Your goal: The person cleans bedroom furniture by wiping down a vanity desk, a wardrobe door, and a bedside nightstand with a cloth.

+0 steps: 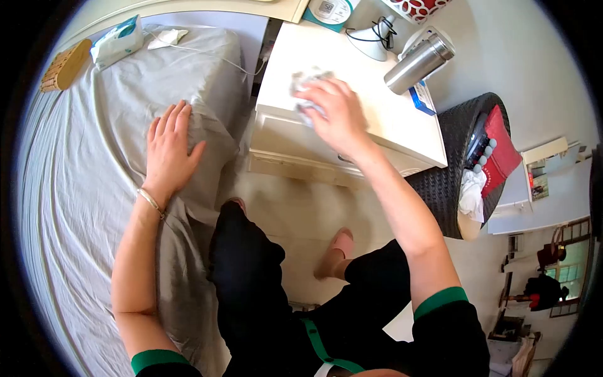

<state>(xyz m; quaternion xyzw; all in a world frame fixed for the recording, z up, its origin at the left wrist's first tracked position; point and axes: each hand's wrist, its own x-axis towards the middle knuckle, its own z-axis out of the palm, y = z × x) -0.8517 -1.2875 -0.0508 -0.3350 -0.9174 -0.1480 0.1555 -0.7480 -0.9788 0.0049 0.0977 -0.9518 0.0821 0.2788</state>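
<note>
My right hand (336, 116) is closed over a crumpled cloth (306, 81), whitish-grey and blurred by motion. Cloth and hand are over the left part of the white nightstand top (286, 53), by its front edge. On the bed to the left, my left hand (168, 147) lies flat with its fingers stretched out. It presses on the grey sheet (125, 163) near the mattress edge and holds nothing.
A steel tumbler (419, 63), a lamp base (372, 41) with a black cord and a blue-white box (422, 99) stand on the nightstand. A dark woven chair (449, 144) with a red cushion (501, 154) is at right. Tissue pack (119, 43) and woven box (65, 65) lie on the bed.
</note>
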